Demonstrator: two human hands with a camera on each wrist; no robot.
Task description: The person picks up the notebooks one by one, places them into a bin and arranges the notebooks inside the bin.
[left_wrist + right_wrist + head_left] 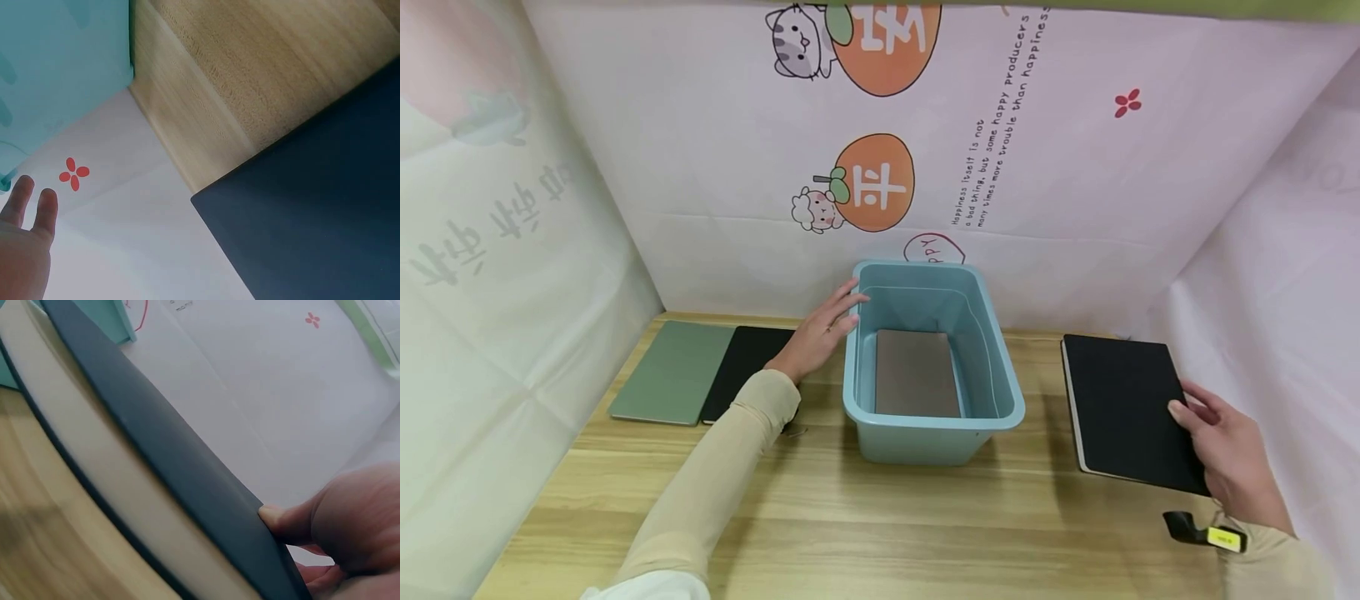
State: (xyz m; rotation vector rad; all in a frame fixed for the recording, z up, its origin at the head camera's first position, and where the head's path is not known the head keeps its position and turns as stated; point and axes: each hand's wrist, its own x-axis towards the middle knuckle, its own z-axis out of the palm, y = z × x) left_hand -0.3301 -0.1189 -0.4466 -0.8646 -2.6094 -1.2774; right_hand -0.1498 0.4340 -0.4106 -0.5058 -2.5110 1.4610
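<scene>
My right hand (1232, 450) grips a black notebook (1127, 408) by its right edge, thumb on the cover. In the right wrist view the notebook (156, 444) is edge-on, its cream pages showing between dark covers. My left hand (820, 333) has its fingers extended at the left rim of a light blue plastic bin (917, 446). A grey-brown notebook (917, 375) lies flat on the bin's floor. In the left wrist view two fingers (45, 215) show close to the bin (62, 62).
On the wooden table (880, 533), left of the bin, lie a green notebook (673, 372) and another black notebook (752, 350), partly hidden by my left arm. A printed white cloth (1037, 167) hangs behind the table, with more cloth at both sides.
</scene>
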